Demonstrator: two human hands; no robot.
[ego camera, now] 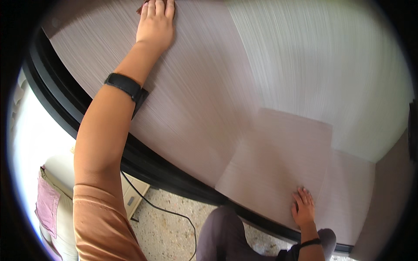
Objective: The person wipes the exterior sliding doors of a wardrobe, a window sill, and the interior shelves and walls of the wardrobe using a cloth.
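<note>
My left hand (155,27) is raised against the side panel (196,75) of a wood-grain cabinet. Beneath its fingers is a reddish-brown cloth (140,9), mostly hidden by the hand and the top rim of the picture. A black band circles that forearm. Lower down, my right hand (304,206) rests on the cabinet's floor panel (271,169), fingers slightly apart and nothing in them. Behind both panels stands a paler, greyish back panel (303,65), streaked with fine grain lines.
A black ridged frame (169,176) runs along the cabinet's front edge, by my knees (222,228). Outside lie a black cable (163,210) on the speckled floor (163,241), a cream drawer unit (134,195) and a bed-like surface with a pink cloth (47,205).
</note>
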